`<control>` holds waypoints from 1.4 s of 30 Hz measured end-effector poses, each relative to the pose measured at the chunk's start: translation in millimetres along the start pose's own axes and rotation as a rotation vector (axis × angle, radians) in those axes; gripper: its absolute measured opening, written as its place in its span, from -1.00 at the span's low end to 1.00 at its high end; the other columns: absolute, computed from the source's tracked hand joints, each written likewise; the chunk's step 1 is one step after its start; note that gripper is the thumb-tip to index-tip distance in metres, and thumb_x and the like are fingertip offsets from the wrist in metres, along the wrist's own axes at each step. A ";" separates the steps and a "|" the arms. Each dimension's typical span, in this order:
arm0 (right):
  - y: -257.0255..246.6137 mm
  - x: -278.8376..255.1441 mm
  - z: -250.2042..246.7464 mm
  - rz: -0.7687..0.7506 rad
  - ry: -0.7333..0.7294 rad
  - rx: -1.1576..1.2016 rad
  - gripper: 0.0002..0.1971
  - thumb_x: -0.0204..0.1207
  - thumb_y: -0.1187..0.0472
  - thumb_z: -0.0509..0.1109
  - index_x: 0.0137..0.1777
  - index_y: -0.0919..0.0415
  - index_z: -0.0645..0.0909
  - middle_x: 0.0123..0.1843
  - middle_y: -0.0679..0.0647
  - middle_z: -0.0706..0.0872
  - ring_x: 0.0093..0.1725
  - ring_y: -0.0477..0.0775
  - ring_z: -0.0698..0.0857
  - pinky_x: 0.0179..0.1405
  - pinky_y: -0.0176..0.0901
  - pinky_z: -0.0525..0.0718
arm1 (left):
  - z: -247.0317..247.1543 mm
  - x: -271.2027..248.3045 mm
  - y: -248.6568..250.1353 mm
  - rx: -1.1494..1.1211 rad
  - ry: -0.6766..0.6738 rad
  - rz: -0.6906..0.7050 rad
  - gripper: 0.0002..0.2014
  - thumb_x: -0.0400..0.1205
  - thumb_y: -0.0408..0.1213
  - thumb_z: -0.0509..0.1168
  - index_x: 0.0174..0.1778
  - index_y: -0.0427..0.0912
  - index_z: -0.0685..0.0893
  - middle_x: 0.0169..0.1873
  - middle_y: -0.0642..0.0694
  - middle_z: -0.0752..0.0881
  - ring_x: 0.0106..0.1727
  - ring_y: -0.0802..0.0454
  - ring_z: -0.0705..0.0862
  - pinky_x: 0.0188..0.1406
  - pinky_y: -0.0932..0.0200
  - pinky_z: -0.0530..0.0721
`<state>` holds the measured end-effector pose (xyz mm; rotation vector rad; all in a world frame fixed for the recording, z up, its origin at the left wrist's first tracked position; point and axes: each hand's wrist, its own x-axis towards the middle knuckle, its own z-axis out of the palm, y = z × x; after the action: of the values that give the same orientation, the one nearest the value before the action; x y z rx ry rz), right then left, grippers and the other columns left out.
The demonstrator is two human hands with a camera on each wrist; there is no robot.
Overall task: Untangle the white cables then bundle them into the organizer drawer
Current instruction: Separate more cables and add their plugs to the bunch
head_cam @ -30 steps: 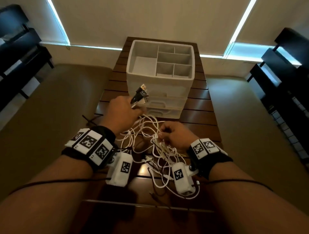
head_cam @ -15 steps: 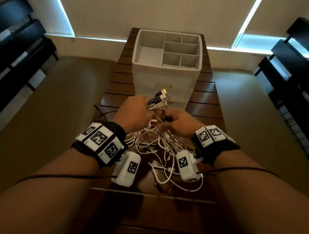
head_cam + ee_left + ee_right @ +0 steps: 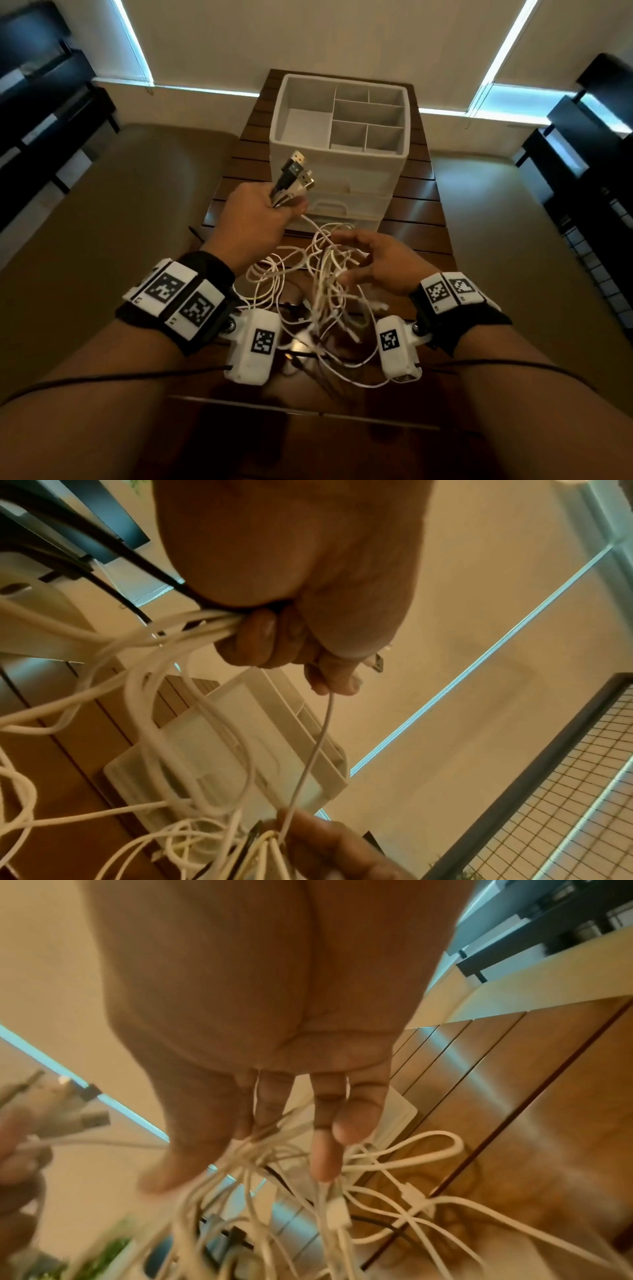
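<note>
While the left hand (image 3: pixel 255 214) grips the gathered plug ends above the desk (image 3: pixel 416 219), the spread right hand (image 3: pixel 373 263) combs the white cables (image 3: pixel 308 274), still tangled; next, probably, drawing strands free before the organizer (image 3: pixel 339 137).

Your left hand (image 3: pixel 255 219) covers where the white cables (image 3: pixel 329 291) gather, so you cannot count the strands in the grip. In the right wrist view the right hand's fingers (image 3: pixel 322 1153) and the tangle beneath are motion-blurred; which strands they touch cannot be told. The organizer (image 3: pixel 339 161) has its lower drawers partly hidden behind the plugs (image 3: pixel 296 173). The worktop (image 3: pixel 421 212) runs out under your forearms.
</note>
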<state>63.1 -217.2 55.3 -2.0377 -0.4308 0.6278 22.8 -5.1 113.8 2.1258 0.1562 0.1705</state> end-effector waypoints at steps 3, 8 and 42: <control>-9.4 -4.9 -4.9 -0.062 0.212 0.111 -0.72 0.55 0.31 0.42 0.23 0.06 0.68 0.08 -0.02 0.78 -0.21 -0.29 0.71 -0.13 -0.26 0.72 | -2.2 3.3 4.7 0.005 -0.053 0.011 -0.83 0.64 -0.12 0.39 -0.26 -0.05 0.71 -0.41 0.00 0.66 -0.46 0.24 0.53 -0.38 0.21 0.46; -33.2 1.5 16.5 -0.132 0.174 -0.189 -0.87 0.44 0.16 0.54 -0.10 -0.06 0.66 -0.15 -0.13 0.71 -0.23 -0.22 0.65 -0.23 -0.34 0.61 | 13.9 1.5 18.6 0.030 -0.170 0.048 -0.83 0.63 -0.12 0.39 -0.27 -0.04 0.71 -0.40 -0.01 0.71 -0.42 0.25 0.66 -0.40 0.38 0.54; -2.0 -8.0 -13.7 0.123 0.304 0.273 -0.80 0.51 0.55 0.34 -0.18 0.25 0.54 -0.33 0.19 0.68 -0.43 0.15 0.73 -0.45 -0.09 0.67 | -97.8 25.2 43.0 0.596 0.181 0.155 -0.70 0.54 0.08 0.43 -0.09 -0.11 0.75 -0.35 -0.15 0.66 -0.27 -0.09 0.62 -0.27 0.11 0.44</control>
<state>64.5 -229.7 65.1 -1.8651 -0.0376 0.4138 31.6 57.7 203.4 2.7165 0.1623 0.4539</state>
